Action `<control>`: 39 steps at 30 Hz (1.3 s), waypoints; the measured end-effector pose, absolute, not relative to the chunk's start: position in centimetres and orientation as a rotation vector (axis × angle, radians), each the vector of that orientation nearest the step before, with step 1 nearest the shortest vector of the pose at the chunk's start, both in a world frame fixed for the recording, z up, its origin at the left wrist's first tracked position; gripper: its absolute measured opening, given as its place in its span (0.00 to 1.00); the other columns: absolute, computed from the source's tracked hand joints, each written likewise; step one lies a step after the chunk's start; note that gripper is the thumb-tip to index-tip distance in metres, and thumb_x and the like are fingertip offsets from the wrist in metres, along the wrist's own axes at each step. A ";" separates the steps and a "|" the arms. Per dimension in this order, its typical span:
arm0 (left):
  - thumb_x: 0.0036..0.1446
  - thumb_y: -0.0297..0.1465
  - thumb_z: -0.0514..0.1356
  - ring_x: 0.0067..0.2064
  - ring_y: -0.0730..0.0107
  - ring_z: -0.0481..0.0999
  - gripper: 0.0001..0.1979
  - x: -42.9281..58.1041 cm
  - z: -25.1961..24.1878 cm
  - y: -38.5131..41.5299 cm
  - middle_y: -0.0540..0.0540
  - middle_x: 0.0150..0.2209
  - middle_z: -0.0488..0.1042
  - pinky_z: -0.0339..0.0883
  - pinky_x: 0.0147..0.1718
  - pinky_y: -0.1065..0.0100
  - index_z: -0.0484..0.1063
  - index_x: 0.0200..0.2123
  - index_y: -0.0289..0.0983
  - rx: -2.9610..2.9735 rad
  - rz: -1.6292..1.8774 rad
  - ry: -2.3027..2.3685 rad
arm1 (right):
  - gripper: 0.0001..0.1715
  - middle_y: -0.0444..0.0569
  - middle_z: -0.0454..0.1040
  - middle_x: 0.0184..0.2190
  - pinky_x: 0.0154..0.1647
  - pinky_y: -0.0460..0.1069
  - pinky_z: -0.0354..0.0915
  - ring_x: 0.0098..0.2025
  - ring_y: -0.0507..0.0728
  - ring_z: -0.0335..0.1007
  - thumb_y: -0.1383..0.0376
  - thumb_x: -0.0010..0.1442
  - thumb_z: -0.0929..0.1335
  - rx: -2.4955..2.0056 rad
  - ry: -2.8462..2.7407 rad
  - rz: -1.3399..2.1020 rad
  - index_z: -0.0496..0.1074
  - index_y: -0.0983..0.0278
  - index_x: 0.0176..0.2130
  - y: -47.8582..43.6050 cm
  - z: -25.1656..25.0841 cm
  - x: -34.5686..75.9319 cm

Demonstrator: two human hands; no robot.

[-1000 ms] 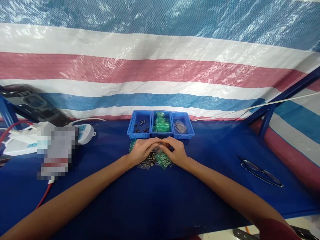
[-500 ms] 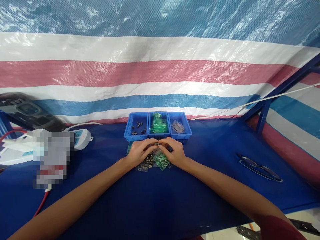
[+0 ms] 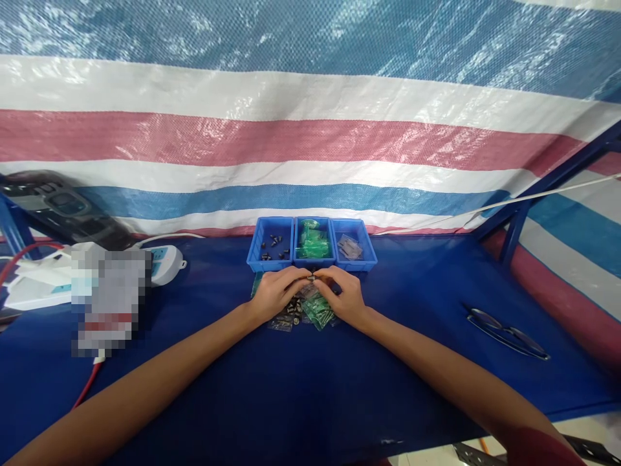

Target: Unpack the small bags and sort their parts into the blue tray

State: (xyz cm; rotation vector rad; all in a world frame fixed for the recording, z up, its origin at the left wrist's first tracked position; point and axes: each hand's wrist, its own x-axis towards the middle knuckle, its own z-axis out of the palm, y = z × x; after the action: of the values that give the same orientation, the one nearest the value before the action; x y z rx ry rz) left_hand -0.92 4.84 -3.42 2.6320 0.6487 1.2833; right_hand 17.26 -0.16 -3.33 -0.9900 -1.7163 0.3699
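Note:
A small metal part point(image 3: 311, 278), too small to name for certain, is pinched between the fingertips of both hands. My left hand point(image 3: 272, 296) closes on one end with thumb and index finger. From the other side my right hand point(image 3: 347, 298) grips it the same way. Below the fingers lie a green plastic bag point(image 3: 318, 312) of small metal pieces, several loose dark metal fittings point(image 3: 295, 310) and a clear bag point(image 3: 280, 324). Part of this pile is hidden by the hands.
Behind the hands stand three joined blue bins: the left bin point(image 3: 251, 252) with dark fittings, the middle bin point(image 3: 314, 264) with green bags, the right bin point(image 3: 369, 254) with clear bags. Glasses point(image 3: 508, 333) lie at right; a white power strip point(image 3: 167, 265) sits at left.
The view has shifted slightly, so the bins and hands appear a little further right. Both hands keep their pinch on the small metal part, with only slight finger movement.

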 end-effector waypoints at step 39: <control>0.58 0.27 0.57 0.31 0.75 0.76 0.07 -0.7 -2.5 4.0 0.44 0.40 0.76 0.71 0.31 0.75 0.71 0.40 0.36 2.570 1.303 0.685 | 0.09 0.47 0.70 0.25 0.29 0.47 0.64 0.26 0.52 0.65 0.64 0.62 0.63 -0.975 -1.754 0.371 0.72 0.63 0.36 0.0 -3.5 17.3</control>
State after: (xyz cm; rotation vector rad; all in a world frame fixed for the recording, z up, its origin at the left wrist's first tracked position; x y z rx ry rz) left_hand -0.72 4.03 -2.50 2.5696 0.6853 1.3029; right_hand 17.31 0.02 -3.50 -0.9750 -1.7538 0.3706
